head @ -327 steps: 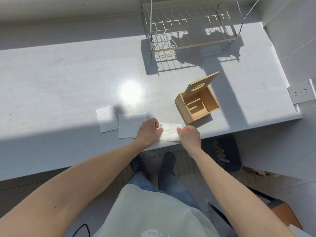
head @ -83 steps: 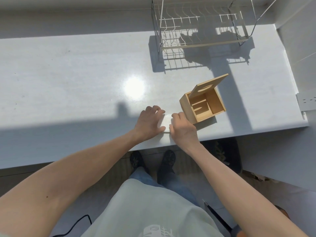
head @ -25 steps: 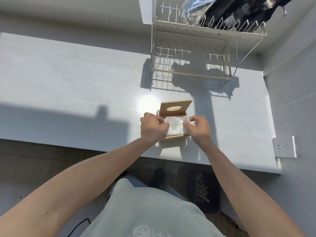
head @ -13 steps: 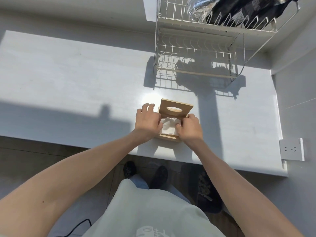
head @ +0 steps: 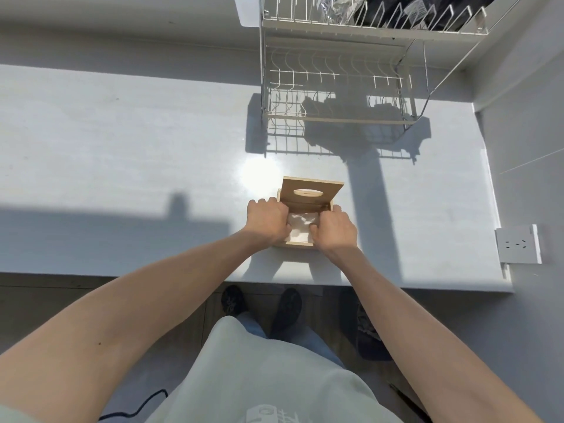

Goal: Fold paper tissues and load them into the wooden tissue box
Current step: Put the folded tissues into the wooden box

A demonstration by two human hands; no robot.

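Both hands sit curled over the wooden tissue box [head: 294,244], left hand [head: 268,222] and right hand [head: 334,228] flanking the folded tissues [head: 300,228]. Fingertips dip inside, so a firm grasp I cannot tell; tissues lie directly between and below them

a pale grey counter [head: 122,154] runs across the room, its near edge ending above a dark floor [head: 45,303] of brownish boards. hard sunlight falls on the far part of the top, with one bright glare spot [head: 259,175]; a broad band of shadow lies along the near left. at the back stands a white wire dish rack [head: 335,96] in two tiers, throwing a grid shadow onto the counter; dark and foil-like items sit on its upper tier, too cropped to tell. grey walls close the back and the right side. a white socket [head: 517,244] is fixed at the right. a black cable [head: 134,410] lies on the floor.
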